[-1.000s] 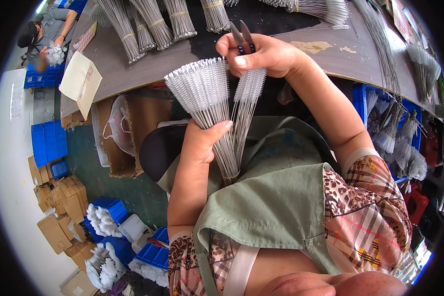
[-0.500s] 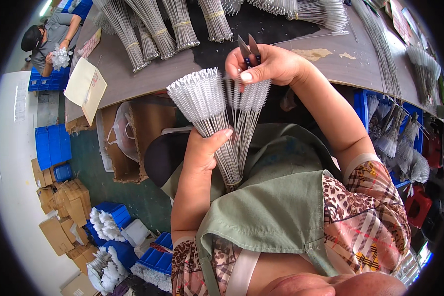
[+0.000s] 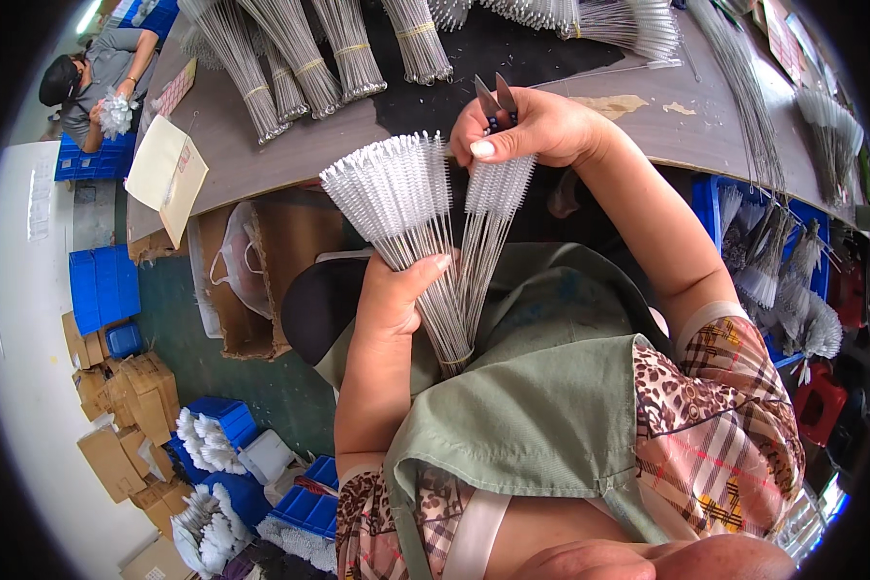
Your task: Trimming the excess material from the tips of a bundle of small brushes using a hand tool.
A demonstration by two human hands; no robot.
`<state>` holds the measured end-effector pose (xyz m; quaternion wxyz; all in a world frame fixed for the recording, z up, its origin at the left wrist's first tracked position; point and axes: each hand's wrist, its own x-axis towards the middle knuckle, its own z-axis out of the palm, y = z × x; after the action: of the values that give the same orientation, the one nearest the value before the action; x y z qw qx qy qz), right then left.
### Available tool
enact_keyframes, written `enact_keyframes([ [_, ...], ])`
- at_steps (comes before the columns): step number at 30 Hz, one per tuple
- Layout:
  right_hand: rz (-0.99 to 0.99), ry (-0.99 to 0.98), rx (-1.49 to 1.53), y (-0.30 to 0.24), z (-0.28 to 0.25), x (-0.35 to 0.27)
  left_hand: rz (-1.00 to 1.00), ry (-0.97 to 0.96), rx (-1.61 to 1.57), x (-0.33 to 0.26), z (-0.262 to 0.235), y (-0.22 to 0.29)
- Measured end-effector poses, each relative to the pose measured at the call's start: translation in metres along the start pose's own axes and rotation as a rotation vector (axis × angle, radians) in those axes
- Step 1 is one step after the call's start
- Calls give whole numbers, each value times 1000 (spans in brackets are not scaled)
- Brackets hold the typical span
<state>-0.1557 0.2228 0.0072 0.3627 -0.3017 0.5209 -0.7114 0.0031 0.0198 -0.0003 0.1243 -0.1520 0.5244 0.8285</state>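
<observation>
My left hand (image 3: 403, 290) is wrapped round a fanned bundle of thin wire-stemmed brushes (image 3: 389, 188) with white bristle heads. The heads point away from me, and a band gathers the stems near my apron. Across a gap, a smaller group of brushes (image 3: 498, 198) splits off to the right. At the tips of that group is my right hand (image 3: 541, 130), its thumb and fingers closed. Small thread snips (image 3: 496, 100) sit in this hand, blades pointing away and parted in a V. Its fingers partly hide the brush tips, so whether they pinch one is unclear.
More banded brush bundles (image 3: 353, 53) lie along the far side of the table (image 3: 590, 89). Loose wires (image 3: 744, 106) rest at the right. Blue crates (image 3: 708, 217) with brushes stand below. At far left, another person (image 3: 106, 72) handles white brushes; cardboard boxes (image 3: 140, 391) are stacked nearer.
My right hand and the snips have shifted slightly right. The gap between the two groups of brushes has widened at the heads, the larger group leaning a little further left.
</observation>
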Motion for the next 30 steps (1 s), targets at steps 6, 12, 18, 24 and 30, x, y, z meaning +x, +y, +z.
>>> enact_keyframes([
  [6,-20,19,-4,-9,12,2,-21,-21,-10,-1,-3,-2],
  [12,-132,-197,75,-2,-2,4,-22,-47,-59,-1,3,0],
  [18,-35,-63,130,-10,11,0,-1,-45,-37,-3,0,-3],
  [24,-88,-122,31,-3,5,0,-25,-10,-35,-4,-4,-3],
  [30,-185,185,-90,-9,6,6,42,-24,34,2,-1,-12],
])
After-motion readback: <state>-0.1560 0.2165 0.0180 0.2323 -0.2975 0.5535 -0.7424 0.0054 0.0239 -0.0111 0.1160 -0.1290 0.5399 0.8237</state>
